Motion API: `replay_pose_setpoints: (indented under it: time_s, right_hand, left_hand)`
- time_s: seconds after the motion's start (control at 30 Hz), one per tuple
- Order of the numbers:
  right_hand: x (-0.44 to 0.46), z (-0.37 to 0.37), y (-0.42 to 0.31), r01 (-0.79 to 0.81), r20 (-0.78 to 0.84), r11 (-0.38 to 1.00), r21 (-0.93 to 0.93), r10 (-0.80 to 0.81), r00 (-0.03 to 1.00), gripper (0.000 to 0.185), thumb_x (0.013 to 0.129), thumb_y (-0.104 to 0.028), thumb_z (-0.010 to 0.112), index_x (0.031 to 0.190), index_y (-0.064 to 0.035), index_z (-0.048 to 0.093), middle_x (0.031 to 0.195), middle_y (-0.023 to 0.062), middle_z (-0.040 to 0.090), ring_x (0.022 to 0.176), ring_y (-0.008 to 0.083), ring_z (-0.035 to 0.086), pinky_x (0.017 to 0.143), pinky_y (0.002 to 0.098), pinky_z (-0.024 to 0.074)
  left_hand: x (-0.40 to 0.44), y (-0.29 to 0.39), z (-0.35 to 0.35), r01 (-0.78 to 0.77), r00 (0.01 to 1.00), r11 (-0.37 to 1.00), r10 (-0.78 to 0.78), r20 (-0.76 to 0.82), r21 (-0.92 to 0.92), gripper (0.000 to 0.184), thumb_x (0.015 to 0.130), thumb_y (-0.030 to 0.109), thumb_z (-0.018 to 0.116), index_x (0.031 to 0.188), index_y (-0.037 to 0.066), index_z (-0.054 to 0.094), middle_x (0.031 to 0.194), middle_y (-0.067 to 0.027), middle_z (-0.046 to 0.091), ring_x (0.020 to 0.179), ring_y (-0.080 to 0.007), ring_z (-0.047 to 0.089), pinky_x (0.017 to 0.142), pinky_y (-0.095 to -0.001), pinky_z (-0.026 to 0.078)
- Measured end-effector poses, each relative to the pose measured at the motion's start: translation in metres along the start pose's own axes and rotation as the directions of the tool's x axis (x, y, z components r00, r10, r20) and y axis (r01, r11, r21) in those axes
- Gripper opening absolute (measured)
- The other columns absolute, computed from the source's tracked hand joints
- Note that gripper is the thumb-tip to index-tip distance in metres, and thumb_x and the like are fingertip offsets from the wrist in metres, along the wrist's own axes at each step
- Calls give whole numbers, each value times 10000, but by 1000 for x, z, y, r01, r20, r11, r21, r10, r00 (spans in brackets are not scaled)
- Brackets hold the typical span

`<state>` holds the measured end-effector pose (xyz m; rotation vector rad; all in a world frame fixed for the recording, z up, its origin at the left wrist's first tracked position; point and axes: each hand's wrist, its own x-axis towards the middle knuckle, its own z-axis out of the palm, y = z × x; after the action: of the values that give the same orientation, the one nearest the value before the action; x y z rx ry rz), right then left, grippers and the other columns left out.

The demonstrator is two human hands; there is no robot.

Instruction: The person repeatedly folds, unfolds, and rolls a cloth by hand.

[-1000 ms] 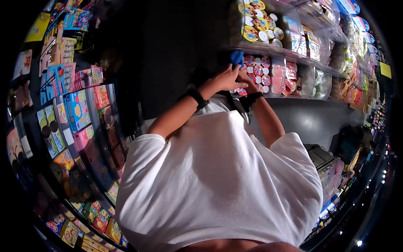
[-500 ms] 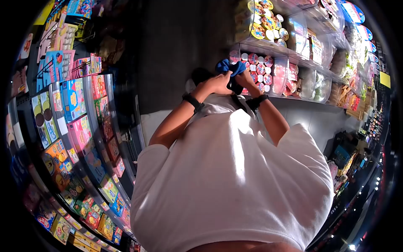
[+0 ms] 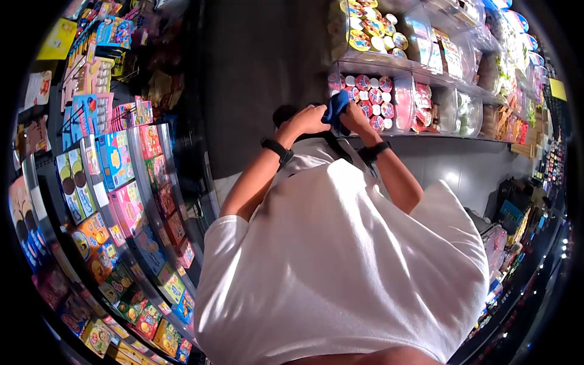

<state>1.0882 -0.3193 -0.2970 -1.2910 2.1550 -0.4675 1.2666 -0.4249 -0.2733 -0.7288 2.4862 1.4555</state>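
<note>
Blue cloth (image 3: 335, 104) was held bunched between both hands, near the clear bins.
The cloth's left side was grasped by the left hand (image 3: 311, 120), its right side by the right hand (image 3: 354, 118), fingers curled on both; a black band (image 3: 277, 149) was worn on the left wrist. The cloth was positioned in front of the body, just beside red-and-white lidded cups (image 3: 375, 96) stacked in a clear bin (image 3: 404, 102). Snack boxes (image 3: 117, 159) were shelved to the left.
</note>
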Motion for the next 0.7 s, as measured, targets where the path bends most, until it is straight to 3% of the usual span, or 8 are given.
replay_pose_setpoints:
  time_s: [0.1, 0.17, 0.2, 0.27, 0.3, 0.47, 0.53, 0.7]
  right_hand:
    - [-33, -5, 22, 123, 6, 975, 183, -127, 992, 202, 702, -23, 516, 847, 80, 610, 744, 291, 622, 795, 476, 614, 736, 493, 497]
    - [-49, -2, 33, 117, -74, 911, 396, -95, 993, 232, 701, 20, 500, 891, 63, 626, 829, 280, 636, 882, 462, 617, 773, 464, 489]
    - [-54, 1, 36, 37, 54, 971, 236, -51, 997, 297, 697, 45, 504, 966, 48, 632, 881, 274, 646, 955, 437, 622, 813, 453, 490]
    - [-67, 4, 22, 143, -85, 906, 397, -119, 989, 345, 702, 62, 510, 1019, 32, 641, 964, 267, 655, 999, 427, 620, 836, 450, 498]
    - [-66, 5, 25, 255, -86, 935, 245, -242, 967, 383, 702, 73, 516, 1063, 25, 637, 1061, 252, 646, 1034, 423, 608, 859, 456, 501]
    - [-71, 10, 29, 337, -280, 906, 256, -265, 923, 331, 682, 4, 630, 1013, -11, 650, 1017, 173, 621, 929, 385, 593, 801, 441, 501]
    - [-79, -2, 38, 345, -268, 933, 102, -308, 913, 354, 660, 1, 643, 1012, -28, 660, 1072, 154, 606, 970, 358, 576, 835, 425, 488]
    - [-115, -54, 84, 308, -404, 929, -205, -367, 838, 351, 638, -66, 643, 983, -63, 706, 1203, 118, 571, 1096, 310, 519, 911, 417, 441]
  left_hand:
    - [-10, 16, 6, -228, 964, 970, 213, -158, -82, 486, 744, 310, 768, 1046, -16, 572, 1042, -239, 592, 1002, -411, 592, 847, -435, 482]
    - [-17, 23, 7, -218, 975, 973, 213, -66, -79, 478, 740, 289, 776, 1053, -12, 575, 1042, -225, 572, 1004, -405, 585, 848, -432, 476]
    - [-17, 27, 5, -203, 979, 976, 203, -7, -79, 473, 737, 268, 783, 1060, -8, 577, 1042, -210, 553, 1006, -400, 579, 848, -430, 469]
    - [-22, 30, 10, -192, 981, 980, 191, -18, -43, 436, 723, 199, 787, 1043, -6, 572, 1004, -202, 538, 975, -395, 582, 826, -441, 473]
    - [-24, 31, 12, -180, 983, 983, 179, -44, -29, 432, 723, 188, 782, 1045, -6, 569, 1006, -205, 536, 979, -401, 579, 826, -442, 474]
    - [-19, 41, 32, -136, 958, 988, 149, -243, 70, 348, 763, 131, 708, 1045, -9, 559, 1050, -219, 530, 994, -432, 565, 844, -457, 482]
    - [-10, 52, 45, -91, 979, 922, 151, -134, 378, 349, 751, 170, 709, 1008, -44, 609, 1157, -226, 506, 1051, -401, 528, 927, -482, 441]
    - [20, 94, 85, -188, 971, 761, 239, 1, 621, 259, 706, 204, 745, 846, -11, 713, 1157, -186, 527, 1111, -334, 466, 892, -430, 388]
